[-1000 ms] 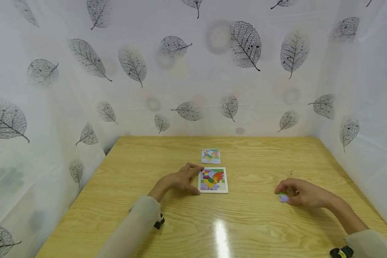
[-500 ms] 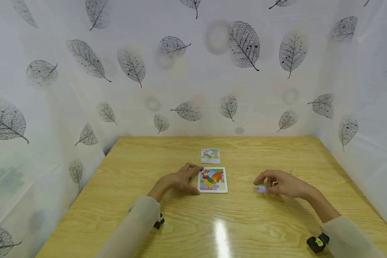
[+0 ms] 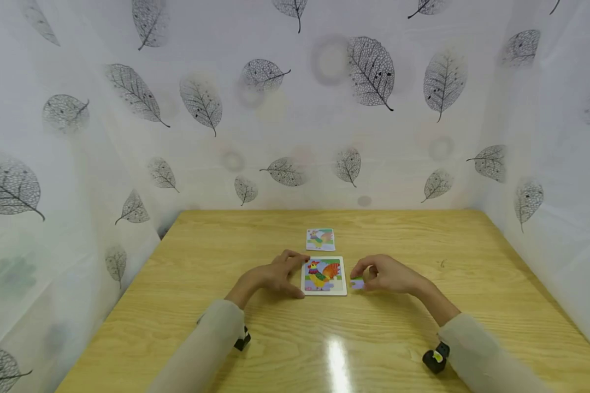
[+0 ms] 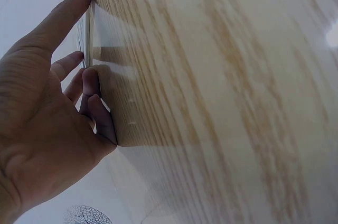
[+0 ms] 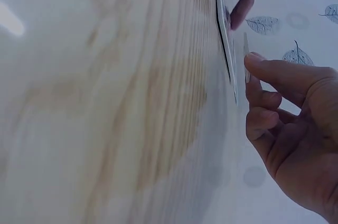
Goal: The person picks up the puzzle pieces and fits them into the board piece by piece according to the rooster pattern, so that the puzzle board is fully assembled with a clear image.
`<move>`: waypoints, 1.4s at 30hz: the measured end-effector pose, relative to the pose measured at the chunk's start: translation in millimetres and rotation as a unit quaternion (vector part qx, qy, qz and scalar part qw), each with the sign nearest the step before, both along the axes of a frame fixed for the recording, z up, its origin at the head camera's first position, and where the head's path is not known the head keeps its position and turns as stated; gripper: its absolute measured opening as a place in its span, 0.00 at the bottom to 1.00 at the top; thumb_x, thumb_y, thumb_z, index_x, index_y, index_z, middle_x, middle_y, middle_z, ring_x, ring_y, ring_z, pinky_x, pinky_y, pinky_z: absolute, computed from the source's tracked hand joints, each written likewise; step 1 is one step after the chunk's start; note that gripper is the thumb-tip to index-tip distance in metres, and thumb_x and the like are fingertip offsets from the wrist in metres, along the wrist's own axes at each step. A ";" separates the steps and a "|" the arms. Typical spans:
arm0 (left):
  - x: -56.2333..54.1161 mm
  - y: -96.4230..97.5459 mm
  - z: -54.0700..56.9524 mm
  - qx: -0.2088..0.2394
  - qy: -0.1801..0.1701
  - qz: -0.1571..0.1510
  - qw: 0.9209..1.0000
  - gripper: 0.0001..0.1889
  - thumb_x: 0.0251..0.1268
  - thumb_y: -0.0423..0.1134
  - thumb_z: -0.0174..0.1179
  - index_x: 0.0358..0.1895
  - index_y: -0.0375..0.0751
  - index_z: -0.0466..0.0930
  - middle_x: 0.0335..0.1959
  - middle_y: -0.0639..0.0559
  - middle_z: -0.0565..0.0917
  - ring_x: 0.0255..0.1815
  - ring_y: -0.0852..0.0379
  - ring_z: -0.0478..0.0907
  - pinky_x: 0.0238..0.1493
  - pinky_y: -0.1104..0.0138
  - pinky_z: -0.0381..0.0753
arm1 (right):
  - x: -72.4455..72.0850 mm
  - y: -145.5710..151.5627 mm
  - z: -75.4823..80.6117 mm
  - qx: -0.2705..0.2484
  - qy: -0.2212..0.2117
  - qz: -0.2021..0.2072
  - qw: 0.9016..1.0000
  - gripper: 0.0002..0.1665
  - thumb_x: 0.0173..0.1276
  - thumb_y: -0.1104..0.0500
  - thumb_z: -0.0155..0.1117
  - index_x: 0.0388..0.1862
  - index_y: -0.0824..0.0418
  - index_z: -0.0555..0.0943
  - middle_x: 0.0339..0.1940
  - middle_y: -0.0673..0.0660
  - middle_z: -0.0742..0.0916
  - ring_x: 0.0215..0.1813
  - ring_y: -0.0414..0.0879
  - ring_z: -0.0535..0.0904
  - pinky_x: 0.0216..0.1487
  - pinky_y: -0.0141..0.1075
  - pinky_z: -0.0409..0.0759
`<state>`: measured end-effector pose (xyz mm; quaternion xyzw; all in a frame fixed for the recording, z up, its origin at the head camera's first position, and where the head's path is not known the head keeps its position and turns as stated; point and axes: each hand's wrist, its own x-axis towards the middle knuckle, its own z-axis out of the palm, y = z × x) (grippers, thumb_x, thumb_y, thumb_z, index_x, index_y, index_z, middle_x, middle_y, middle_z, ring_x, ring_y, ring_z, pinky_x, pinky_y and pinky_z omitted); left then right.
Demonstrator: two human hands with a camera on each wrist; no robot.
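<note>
A square jigsaw puzzle [image 3: 322,273] of a rooster lies in its white tray [image 3: 324,295] on the table. Its lower right corner shows a pale gap. My left hand [image 3: 275,275] holds the tray at its left side, thumb at the near corner and index finger at the far corner. In the left wrist view, the thumb [image 4: 58,20] lies against the tray's edge. Just right of the tray, my right hand [image 3: 388,274] pinches a lavender and green puzzle piece [image 3: 357,284]. From the right wrist view, the piece [image 5: 246,65] appears edge-on and raised between thumb and fingers.
Behind the tray lies a small square card [image 3: 320,239] with the same rooster picture. The wooden table [image 3: 255,338] is bordered at the back and sides by a white curtain [image 3: 305,131] printed with leaves. Both wrists wear black cameras.
My right hand has moved left across the table with the puzzle piece, from far right to right beside the tray. The left hand and tray have stayed in place.
</note>
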<state>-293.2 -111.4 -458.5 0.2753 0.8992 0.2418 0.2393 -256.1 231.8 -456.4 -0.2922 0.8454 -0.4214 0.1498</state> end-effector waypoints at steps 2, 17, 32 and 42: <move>0.0 0.0 -1.3 -0.001 0.001 -0.002 1.000 0.52 0.61 0.53 0.75 0.84 0.54 0.54 0.79 0.46 0.54 0.79 0.41 0.53 0.75 0.39 0.61 | -1.5 -8.0 -0.5 0.005 -0.001 -0.006 1.000 0.14 0.66 0.68 0.72 0.51 0.63 0.86 0.50 0.58 0.88 0.32 0.42 0.72 0.33 0.32 0.74; -0.7 -0.3 -3.0 -0.005 0.004 -0.002 1.000 0.51 0.61 0.54 0.74 0.84 0.57 0.53 0.79 0.47 0.54 0.80 0.42 0.53 0.75 0.40 0.61 | -10.0 -42.1 -4.4 0.022 -0.012 -0.018 1.000 0.09 0.63 0.69 0.75 0.42 0.61 0.88 0.48 0.56 0.87 0.47 0.50 0.77 0.45 0.37 0.79; -1.2 1.6 -2.1 -0.003 0.006 -0.001 1.000 0.51 0.61 0.53 0.75 0.84 0.54 0.54 0.78 0.46 0.56 0.78 0.41 0.55 0.74 0.40 0.62 | -10.0 -55.9 -6.7 0.043 -0.017 -0.047 0.998 0.10 0.60 0.69 0.77 0.40 0.61 0.88 0.41 0.55 0.86 0.37 0.46 0.75 0.36 0.37 0.77; 0.3 0.0 0.5 -0.008 0.005 0.001 1.000 0.51 0.62 0.53 0.74 0.84 0.55 0.54 0.78 0.47 0.56 0.79 0.41 0.54 0.75 0.40 0.62 | -7.0 -59.6 -7.1 0.021 -0.049 -0.078 0.996 0.11 0.59 0.72 0.77 0.39 0.64 0.87 0.47 0.60 0.82 0.38 0.48 0.74 0.33 0.34 0.75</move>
